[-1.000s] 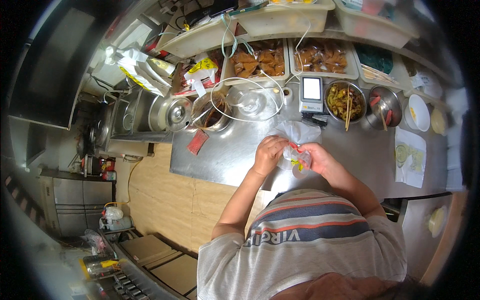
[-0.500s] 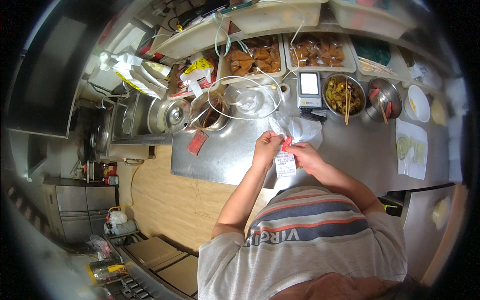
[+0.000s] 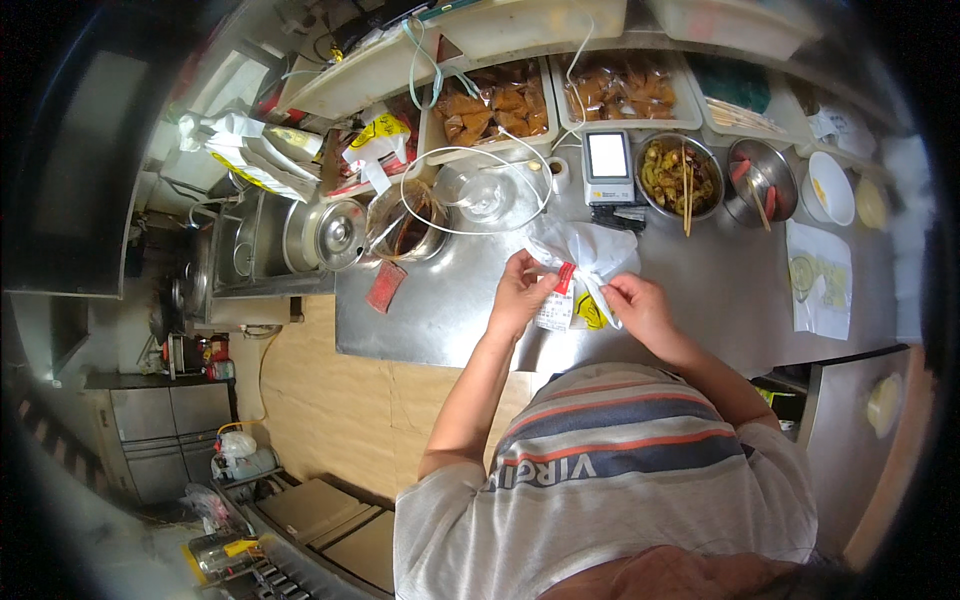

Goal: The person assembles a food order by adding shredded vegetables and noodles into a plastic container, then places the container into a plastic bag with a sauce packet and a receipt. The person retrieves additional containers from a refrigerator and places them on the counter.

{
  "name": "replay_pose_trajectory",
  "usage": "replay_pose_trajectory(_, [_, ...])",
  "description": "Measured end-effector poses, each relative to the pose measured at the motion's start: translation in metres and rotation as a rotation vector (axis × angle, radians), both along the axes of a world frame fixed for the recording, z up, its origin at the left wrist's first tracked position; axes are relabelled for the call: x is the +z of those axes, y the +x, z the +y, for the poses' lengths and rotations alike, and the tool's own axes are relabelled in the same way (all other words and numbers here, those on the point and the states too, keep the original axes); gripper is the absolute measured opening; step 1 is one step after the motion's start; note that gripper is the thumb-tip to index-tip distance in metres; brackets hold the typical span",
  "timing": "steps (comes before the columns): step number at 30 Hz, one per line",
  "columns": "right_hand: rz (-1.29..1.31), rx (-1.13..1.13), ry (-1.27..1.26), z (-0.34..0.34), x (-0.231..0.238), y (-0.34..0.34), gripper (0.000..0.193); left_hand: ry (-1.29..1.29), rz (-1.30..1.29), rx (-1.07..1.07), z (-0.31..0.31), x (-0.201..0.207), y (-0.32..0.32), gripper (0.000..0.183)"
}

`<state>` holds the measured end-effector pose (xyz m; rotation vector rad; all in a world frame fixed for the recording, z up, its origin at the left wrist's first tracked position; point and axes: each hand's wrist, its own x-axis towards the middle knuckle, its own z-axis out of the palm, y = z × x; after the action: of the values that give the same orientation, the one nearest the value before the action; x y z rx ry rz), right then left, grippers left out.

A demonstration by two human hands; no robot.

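Observation:
A white plastic bag point(image 3: 603, 248) with yellow print sits at the table's front edge, gathered at its middle. My left hand point(image 3: 522, 292) pinches the bag's left side, close against a red sticker point(image 3: 565, 277). Below that sticker hangs a white paper receipt point(image 3: 554, 312). On the other side my right hand point(image 3: 640, 303) pinches a twisted strip of the same bag between thumb and fingers. What lies inside the bag is hidden.
Behind the bag stand a small scale with a lit screen point(image 3: 608, 166), a steel bowl of food with chopsticks point(image 3: 664, 204), and another steel bowl point(image 3: 741, 200). A red sponge point(image 3: 385, 287) lies left. A white-and-yellow sheet point(image 3: 820, 280) lies right on the steel table point(image 3: 450, 320).
My hands have moved apart, the right one outward with a strip of the bag. More of the bag's yellow print shows, and the receipt has shifted left and tilted.

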<state>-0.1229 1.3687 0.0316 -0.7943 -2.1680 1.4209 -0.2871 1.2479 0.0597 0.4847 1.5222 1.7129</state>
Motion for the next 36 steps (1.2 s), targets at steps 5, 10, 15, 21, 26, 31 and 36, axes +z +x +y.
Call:
replay_pose_trajectory(5, [0.151,-0.033,0.137,0.005,0.022,-0.017,0.012,-0.125,-0.157,-0.291,-0.038,-0.008,0.006,0.037])
replay_pose_trajectory(10, [-0.196,0.213,-0.181,-0.007,0.035,-0.021,0.021,-0.184,-0.200,-0.380,-0.065,-0.017,0.019,0.026])
replay_pose_trajectory(15, [-0.152,0.427,-0.834,-0.025,0.008,-0.022,0.031,-0.171,-0.452,-0.299,-0.075,-0.018,0.028,0.025])
replay_pose_trajectory(21, [-0.057,0.318,-1.008,-0.038,0.000,-0.030,0.023,-0.153,-0.324,-0.209,-0.086,-0.017,0.052,0.028])
replay_pose_trajectory(26, [-0.091,0.208,-0.899,-0.047,-0.009,-0.034,0.021,-0.409,-0.098,-0.061,-0.090,-0.024,0.071,0.040])
replay_pose_trajectory(31, [-0.139,0.142,-0.810,-0.051,-0.008,-0.039,0.023,-0.288,0.041,0.089,-0.089,-0.029,0.086,0.056])
replay_pose_trajectory(36, [-0.093,0.140,-0.694,-0.053,-0.019,-0.041,0.027,-0.477,0.302,-0.061,-0.086,-0.007,0.085,0.059])
